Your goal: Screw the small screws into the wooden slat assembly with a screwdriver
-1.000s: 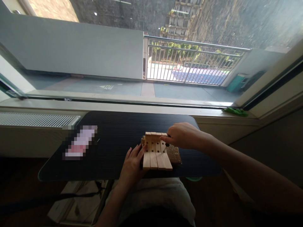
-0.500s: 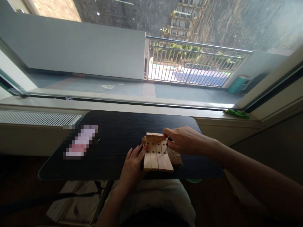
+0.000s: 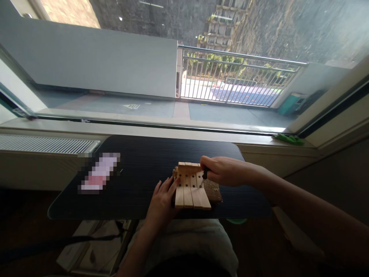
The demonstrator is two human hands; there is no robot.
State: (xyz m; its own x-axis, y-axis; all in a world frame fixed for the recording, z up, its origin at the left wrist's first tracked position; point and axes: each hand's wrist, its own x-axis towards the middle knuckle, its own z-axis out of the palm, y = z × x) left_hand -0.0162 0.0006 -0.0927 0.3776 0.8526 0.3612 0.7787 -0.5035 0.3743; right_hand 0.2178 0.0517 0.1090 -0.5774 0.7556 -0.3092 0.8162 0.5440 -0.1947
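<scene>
Pale wooden slats lie side by side as one piece, with two rows of dark round holes or screw heads; too small to tell which. My left hand grips its left edge, a fingertip on top, other fingers spread beside it and the thumb mostly hidden. In my right hand is a screwdriver with a dark handle, mostly covered by closed fingers. Its thin metal shaft slants down to a dark spot on the rightmost slat. Beneath the slats, a brown block with a rough surface sticks out to the right.
Everything rests on a black tabletop with rounded corners. A blurred-out pinkish object lies at its left. Behind it run a window sill and a slatted radiator; a green cloth is on the sill's right.
My right hand has turned slightly and shifted a little right, showing more of the dark handle. My left hand and the wooden slats stay in place.
</scene>
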